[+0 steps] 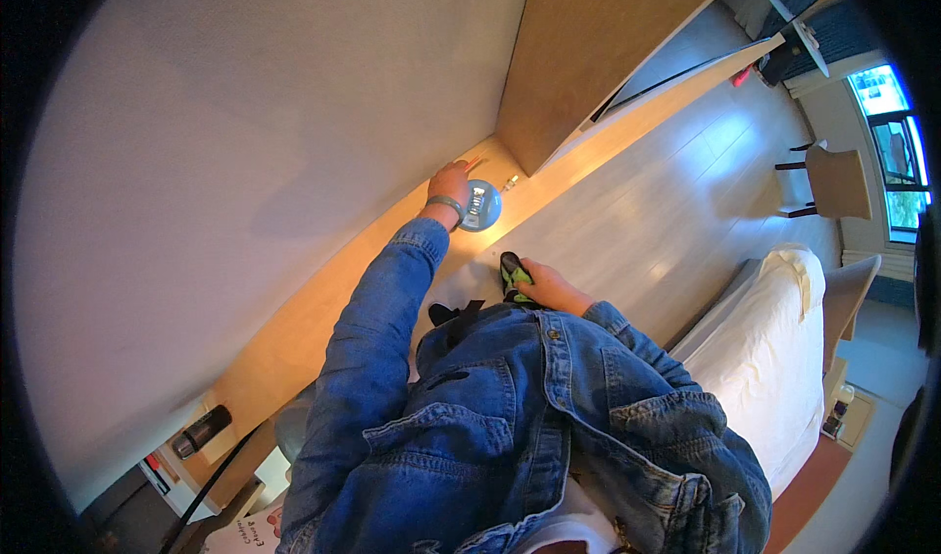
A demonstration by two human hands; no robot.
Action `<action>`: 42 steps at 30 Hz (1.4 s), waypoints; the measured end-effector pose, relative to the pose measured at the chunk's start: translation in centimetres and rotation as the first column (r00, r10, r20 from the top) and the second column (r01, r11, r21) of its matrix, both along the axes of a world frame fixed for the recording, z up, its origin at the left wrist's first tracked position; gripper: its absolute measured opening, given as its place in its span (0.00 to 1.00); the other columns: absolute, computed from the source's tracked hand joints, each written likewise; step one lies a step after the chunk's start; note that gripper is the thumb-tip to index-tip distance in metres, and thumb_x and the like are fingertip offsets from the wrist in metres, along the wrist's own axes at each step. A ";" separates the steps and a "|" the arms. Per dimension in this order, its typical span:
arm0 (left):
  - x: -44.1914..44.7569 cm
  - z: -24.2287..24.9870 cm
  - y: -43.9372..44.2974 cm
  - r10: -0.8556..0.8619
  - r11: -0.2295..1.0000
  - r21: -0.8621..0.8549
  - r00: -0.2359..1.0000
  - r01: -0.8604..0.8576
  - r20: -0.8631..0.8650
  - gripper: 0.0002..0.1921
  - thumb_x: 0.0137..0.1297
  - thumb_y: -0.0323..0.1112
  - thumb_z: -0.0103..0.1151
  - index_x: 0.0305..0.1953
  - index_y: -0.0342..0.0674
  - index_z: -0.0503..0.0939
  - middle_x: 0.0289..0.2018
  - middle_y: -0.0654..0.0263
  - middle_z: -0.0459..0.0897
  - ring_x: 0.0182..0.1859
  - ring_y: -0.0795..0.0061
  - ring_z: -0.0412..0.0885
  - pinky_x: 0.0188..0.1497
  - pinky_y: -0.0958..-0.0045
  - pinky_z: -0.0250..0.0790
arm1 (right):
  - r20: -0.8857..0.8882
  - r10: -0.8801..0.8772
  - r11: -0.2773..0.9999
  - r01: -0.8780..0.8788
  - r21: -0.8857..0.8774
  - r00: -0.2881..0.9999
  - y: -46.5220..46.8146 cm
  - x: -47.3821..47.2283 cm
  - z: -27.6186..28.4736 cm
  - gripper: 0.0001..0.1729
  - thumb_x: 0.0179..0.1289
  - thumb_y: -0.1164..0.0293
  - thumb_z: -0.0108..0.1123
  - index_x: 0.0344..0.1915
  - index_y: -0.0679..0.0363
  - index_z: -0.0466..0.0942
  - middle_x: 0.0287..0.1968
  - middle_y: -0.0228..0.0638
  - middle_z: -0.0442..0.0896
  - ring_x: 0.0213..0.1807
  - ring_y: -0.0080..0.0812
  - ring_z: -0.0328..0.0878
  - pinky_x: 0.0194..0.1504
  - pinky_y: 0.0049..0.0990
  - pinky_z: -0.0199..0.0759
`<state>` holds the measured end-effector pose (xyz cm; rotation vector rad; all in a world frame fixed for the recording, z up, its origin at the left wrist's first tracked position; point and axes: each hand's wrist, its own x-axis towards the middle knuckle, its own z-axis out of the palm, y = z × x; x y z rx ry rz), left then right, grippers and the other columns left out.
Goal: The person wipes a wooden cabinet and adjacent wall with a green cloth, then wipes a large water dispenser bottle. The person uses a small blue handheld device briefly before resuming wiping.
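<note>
My left hand [450,186], with a bangle at the wrist, reaches over the wooden ledge along the wall. Its fingers are at a thin orange-red stick-like item [473,163]; whether they grip it cannot be told. Beside the hand, a round light-blue object [484,207] with a shiny middle lies on the ledge. A small pale item [509,183] is to its right. My right hand [544,285], low in front of my body, is closed around a black and green item [519,277], whose kind is unclear.
An upright wooden panel [573,54] rises from the wooden ledge [309,296]. A bed with white bedding [764,348] stands to the right, a chair [838,182] beyond it by the window. A dark cylindrical flask [202,431] lies lower left near a black cable [209,484].
</note>
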<state>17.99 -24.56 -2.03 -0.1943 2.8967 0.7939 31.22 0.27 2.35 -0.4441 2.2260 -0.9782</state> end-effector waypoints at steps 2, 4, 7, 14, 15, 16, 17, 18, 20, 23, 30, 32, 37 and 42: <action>-0.4 -1.1 0.6 -0.065 0.994 -0.082 0.998 0.066 0.012 0.12 0.66 0.38 0.48 0.44 0.42 0.79 0.45 0.54 0.81 0.51 0.52 0.77 0.51 0.56 0.71 | 0.038 -0.001 0.999 0.000 0.033 0.999 1.1 -0.2 -0.4 0.22 0.58 0.63 0.60 0.49 0.63 0.72 0.44 0.57 0.79 0.48 0.58 0.76 0.48 0.45 0.70; -0.5 -1.7 1.3 -0.134 0.976 -0.168 0.990 0.140 0.045 0.13 0.67 0.41 0.47 0.44 0.42 0.78 0.46 0.53 0.81 0.52 0.50 0.77 0.50 0.53 0.71 | 0.051 0.014 0.998 -0.017 0.062 0.999 2.4 -0.5 -0.7 0.23 0.58 0.63 0.60 0.51 0.62 0.71 0.46 0.57 0.79 0.49 0.57 0.75 0.49 0.45 0.70; -0.3 -1.3 2.7 -0.055 0.997 -0.041 0.988 0.061 0.142 0.22 0.65 0.50 0.51 0.56 0.46 0.74 0.57 0.53 0.74 0.62 0.48 0.68 0.58 0.47 0.65 | 0.009 0.037 0.997 -0.037 0.071 0.999 3.6 -0.7 -1.2 0.24 0.58 0.63 0.60 0.52 0.63 0.71 0.46 0.56 0.79 0.50 0.57 0.75 0.51 0.44 0.70; 1.1 1.0 3.9 -0.124 0.967 -0.162 0.920 0.196 0.371 0.53 0.44 0.69 0.64 0.71 0.52 0.58 0.73 0.55 0.51 0.72 0.43 0.48 0.67 0.36 0.47 | 0.012 0.055 0.989 -0.056 0.139 0.998 4.5 -1.4 -2.0 0.23 0.57 0.64 0.61 0.50 0.62 0.72 0.45 0.56 0.79 0.49 0.57 0.75 0.50 0.45 0.70; 1.2 1.1 3.7 -0.137 0.962 -0.170 0.916 0.214 0.378 0.53 0.43 0.69 0.64 0.70 0.52 0.59 0.72 0.55 0.51 0.72 0.43 0.48 0.67 0.36 0.47 | 0.013 0.067 0.987 -0.068 0.144 0.998 4.4 -1.8 -2.0 0.23 0.57 0.64 0.61 0.50 0.63 0.72 0.45 0.56 0.79 0.49 0.57 0.75 0.50 0.45 0.70; 1.4 0.9 3.6 -0.150 0.957 -0.175 0.908 0.233 0.390 0.53 0.42 0.69 0.65 0.70 0.52 0.60 0.72 0.55 0.52 0.72 0.43 0.48 0.67 0.36 0.48 | -0.010 0.082 0.989 -0.080 0.128 0.997 4.4 -2.1 -2.2 0.22 0.57 0.64 0.61 0.50 0.63 0.72 0.44 0.55 0.79 0.48 0.58 0.75 0.49 0.45 0.70; 1.7 0.9 3.5 -0.143 0.959 -0.179 0.920 0.221 0.365 0.52 0.43 0.68 0.65 0.69 0.51 0.61 0.71 0.56 0.54 0.72 0.44 0.50 0.66 0.36 0.50 | 0.000 0.089 0.986 -0.088 0.140 0.996 4.4 -2.4 -2.1 0.22 0.57 0.64 0.61 0.49 0.63 0.72 0.44 0.56 0.79 0.48 0.58 0.76 0.49 0.46 0.70; 2.1 0.7 3.3 -0.140 0.961 -0.179 0.927 0.212 0.347 0.50 0.44 0.68 0.65 0.68 0.51 0.63 0.70 0.56 0.56 0.71 0.46 0.52 0.65 0.37 0.51 | -0.013 0.096 0.987 -0.094 0.133 0.995 4.4 -2.8 -2.1 0.21 0.57 0.64 0.61 0.49 0.63 0.72 0.44 0.56 0.79 0.48 0.58 0.76 0.48 0.46 0.70; 3.0 0.4 2.9 -0.125 0.967 -0.174 0.943 0.184 0.307 0.46 0.45 0.66 0.65 0.65 0.50 0.66 0.67 0.57 0.62 0.69 0.50 0.56 0.62 0.38 0.55 | -0.025 0.093 0.988 -0.089 0.129 0.995 4.5 -3.4 -2.2 0.22 0.58 0.64 0.61 0.49 0.63 0.72 0.44 0.57 0.79 0.48 0.58 0.76 0.48 0.46 0.70; 5.0 0.0 2.0 -0.078 0.979 -0.169 0.973 0.116 0.218 0.40 0.47 0.62 0.66 0.61 0.50 0.71 0.59 0.60 0.70 0.63 0.56 0.64 0.58 0.43 0.60 | -0.056 0.049 0.994 -0.043 0.105 0.997 4.7 -4.7 -2.5 0.23 0.59 0.62 0.61 0.51 0.64 0.71 0.43 0.58 0.79 0.47 0.59 0.76 0.48 0.47 0.70; 11.1 0.4 -3.4 0.117 0.975 -0.208 0.970 -0.072 0.213 0.36 0.50 0.58 0.67 0.59 0.48 0.73 0.55 0.60 0.74 0.59 0.57 0.69 0.56 0.52 0.63 | -0.285 -0.123 0.992 0.129 0.004 0.951 -0.2 -10.8 -3.8 0.29 0.60 0.63 0.58 0.58 0.66 0.66 0.51 0.59 0.75 0.54 0.60 0.71 0.54 0.48 0.67; 12.3 0.6 -4.5 0.166 0.971 -0.208 0.957 -0.117 0.238 0.37 0.50 0.59 0.66 0.59 0.48 0.72 0.55 0.60 0.73 0.60 0.57 0.68 0.56 0.51 0.62 | -0.455 -0.144 0.986 0.165 0.008 0.879 -2.6 -12.3 -4.2 0.31 0.59 0.65 0.59 0.59 0.67 0.65 0.56 0.57 0.72 0.58 0.59 0.68 0.58 0.46 0.65; 14.7 0.3 -5.7 0.180 0.948 -0.304 0.950 -0.098 0.254 0.35 0.53 0.57 0.63 0.61 0.48 0.71 0.57 0.59 0.72 0.62 0.55 0.65 0.59 0.45 0.56 | -0.573 0.072 0.969 0.079 0.234 0.816 -7.2 -12.4 -5.4 0.34 0.56 0.65 0.62 0.61 0.64 0.64 0.64 0.50 0.65 0.67 0.52 0.58 0.62 0.42 0.62; 15.5 -0.8 -5.1 0.205 0.906 -0.406 0.965 -0.124 0.162 0.32 0.55 0.48 0.61 0.61 0.46 0.69 0.56 0.59 0.71 0.64 0.53 0.62 0.61 0.40 0.50 | -0.611 0.158 0.926 0.098 0.364 0.775 -8.9 -13.7 -7.4 0.33 0.59 0.62 0.58 0.62 0.65 0.64 0.65 0.50 0.64 0.67 0.51 0.58 0.66 0.43 0.55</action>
